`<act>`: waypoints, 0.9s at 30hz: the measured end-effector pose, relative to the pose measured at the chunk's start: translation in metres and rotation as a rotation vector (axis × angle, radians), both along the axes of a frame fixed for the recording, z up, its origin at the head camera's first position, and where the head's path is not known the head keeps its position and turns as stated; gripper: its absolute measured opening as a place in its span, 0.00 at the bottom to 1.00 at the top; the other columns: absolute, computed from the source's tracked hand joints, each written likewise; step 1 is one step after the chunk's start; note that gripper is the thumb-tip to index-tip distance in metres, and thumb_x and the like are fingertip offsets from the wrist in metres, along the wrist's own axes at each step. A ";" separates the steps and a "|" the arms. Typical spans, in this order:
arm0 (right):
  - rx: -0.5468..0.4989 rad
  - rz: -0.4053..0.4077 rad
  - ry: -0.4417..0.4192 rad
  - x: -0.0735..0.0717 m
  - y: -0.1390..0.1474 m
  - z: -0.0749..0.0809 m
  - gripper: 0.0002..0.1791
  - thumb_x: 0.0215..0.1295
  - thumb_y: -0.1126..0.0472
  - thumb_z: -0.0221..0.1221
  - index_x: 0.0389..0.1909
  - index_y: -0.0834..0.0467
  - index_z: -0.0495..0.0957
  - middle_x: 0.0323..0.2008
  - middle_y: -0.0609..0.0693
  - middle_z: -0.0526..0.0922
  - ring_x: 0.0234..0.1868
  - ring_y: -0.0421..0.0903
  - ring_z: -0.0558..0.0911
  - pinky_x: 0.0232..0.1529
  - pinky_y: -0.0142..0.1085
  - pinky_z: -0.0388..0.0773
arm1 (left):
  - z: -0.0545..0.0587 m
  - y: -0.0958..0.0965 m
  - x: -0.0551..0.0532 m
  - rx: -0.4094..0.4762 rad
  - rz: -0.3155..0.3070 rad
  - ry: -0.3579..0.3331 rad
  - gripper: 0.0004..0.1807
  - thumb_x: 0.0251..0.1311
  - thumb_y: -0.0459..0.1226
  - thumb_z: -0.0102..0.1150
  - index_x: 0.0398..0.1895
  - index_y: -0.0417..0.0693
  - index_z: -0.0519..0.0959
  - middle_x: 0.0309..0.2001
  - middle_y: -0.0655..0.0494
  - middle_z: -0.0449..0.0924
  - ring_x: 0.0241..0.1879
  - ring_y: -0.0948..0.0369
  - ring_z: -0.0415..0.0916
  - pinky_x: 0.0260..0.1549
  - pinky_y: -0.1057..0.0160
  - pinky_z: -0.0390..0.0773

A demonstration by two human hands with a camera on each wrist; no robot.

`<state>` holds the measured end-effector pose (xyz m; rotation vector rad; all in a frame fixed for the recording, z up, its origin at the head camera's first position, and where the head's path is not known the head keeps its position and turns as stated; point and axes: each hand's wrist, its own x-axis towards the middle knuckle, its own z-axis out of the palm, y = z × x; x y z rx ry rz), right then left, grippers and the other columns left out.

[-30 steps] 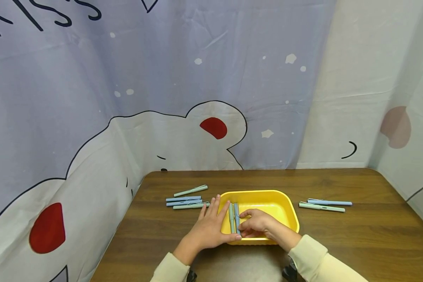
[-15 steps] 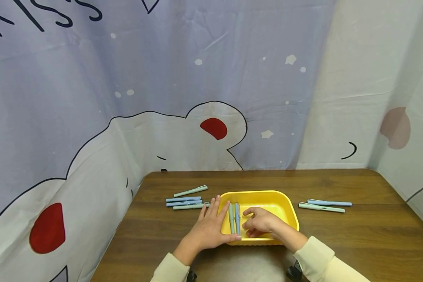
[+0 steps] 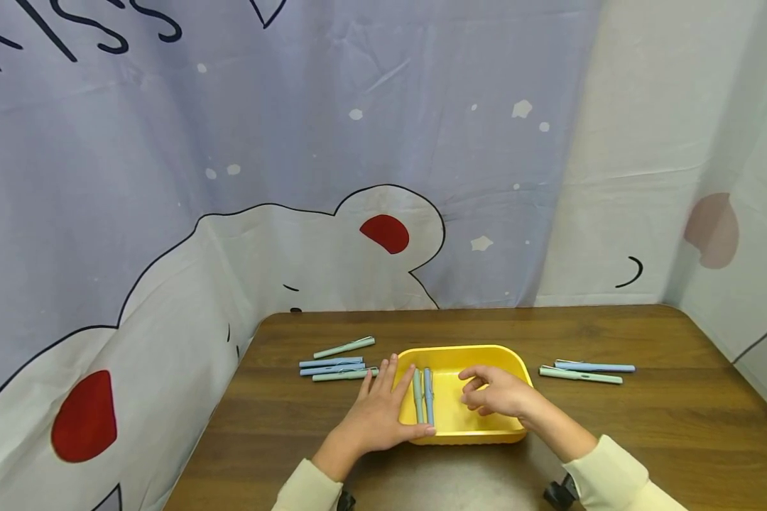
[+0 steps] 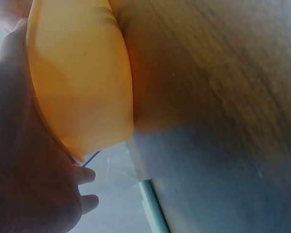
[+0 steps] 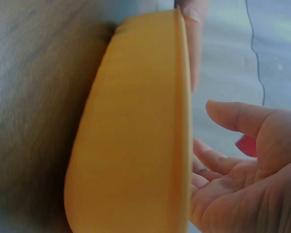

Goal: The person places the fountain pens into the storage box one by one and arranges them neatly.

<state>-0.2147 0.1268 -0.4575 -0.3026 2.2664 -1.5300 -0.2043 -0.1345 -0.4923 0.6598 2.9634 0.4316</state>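
Observation:
My left hand (image 3: 382, 419) rests with spread, straight fingers along the left rim of a yellow plastic tray (image 3: 473, 438), its thumb at the front rim. Inside the tray, a green pen (image 3: 418, 397) and a blue pen (image 3: 429, 394) lie side by side against the left end. Over the tray's right half is my right hand (image 3: 495, 392), holding nothing, its fingers loosely bent. The right wrist view shows that hand (image 5: 262, 170) just past the tray wall (image 5: 131, 126), thumb apart from the fingers. In the left wrist view, the palm (image 4: 29, 160) lies along the tray rim.
Left of the tray lie several pens: a green pen (image 3: 345, 347) at the back, blue pens (image 3: 331, 362), and another green pen (image 3: 341, 375) near my left fingers. On the right, a blue pen (image 3: 604, 367) lies behind a green pen (image 3: 581, 375). A printed curtain (image 3: 319, 262) hangs behind the table.
My right hand has moved right, away from the blue pen in the tray. My left hand and the pens have stayed put.

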 end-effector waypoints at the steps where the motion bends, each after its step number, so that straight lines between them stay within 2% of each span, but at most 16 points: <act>1: 0.001 0.001 0.011 0.001 0.003 0.002 0.26 0.63 0.68 0.64 0.61 0.73 0.71 0.44 0.59 0.79 0.41 0.53 0.84 0.42 0.48 0.84 | 0.000 0.000 0.000 0.001 0.001 -0.002 0.60 0.55 0.75 0.53 0.83 0.54 0.48 0.82 0.44 0.34 0.80 0.43 0.37 0.75 0.37 0.41; 10: 0.050 0.028 0.125 0.006 0.039 0.017 0.29 0.65 0.66 0.64 0.65 0.70 0.69 0.52 0.65 0.78 0.44 0.51 0.84 0.43 0.45 0.83 | 0.000 0.000 0.000 0.001 0.001 -0.007 0.60 0.54 0.76 0.53 0.83 0.54 0.48 0.82 0.42 0.35 0.81 0.44 0.37 0.75 0.37 0.41; 15: 0.072 0.024 0.166 0.008 0.061 0.022 0.32 0.65 0.65 0.66 0.68 0.70 0.67 0.55 0.66 0.77 0.49 0.55 0.83 0.45 0.45 0.83 | 0.000 -0.001 0.000 0.002 -0.011 0.002 0.61 0.55 0.76 0.52 0.83 0.54 0.48 0.82 0.43 0.34 0.80 0.44 0.37 0.75 0.36 0.41; 21: 0.113 0.027 0.221 0.009 0.087 0.025 0.34 0.66 0.64 0.66 0.69 0.72 0.64 0.57 0.71 0.75 0.52 0.60 0.82 0.46 0.43 0.83 | -0.002 -0.002 -0.001 -0.001 -0.012 0.007 0.61 0.55 0.76 0.52 0.83 0.53 0.48 0.82 0.42 0.36 0.80 0.43 0.37 0.74 0.36 0.42; 27: 0.123 -0.001 0.253 0.010 0.107 0.021 0.35 0.66 0.64 0.67 0.70 0.71 0.64 0.59 0.73 0.74 0.52 0.60 0.83 0.44 0.41 0.84 | -0.001 -0.001 0.000 0.003 -0.010 -0.001 0.60 0.55 0.76 0.52 0.83 0.53 0.48 0.82 0.42 0.36 0.80 0.44 0.37 0.74 0.36 0.42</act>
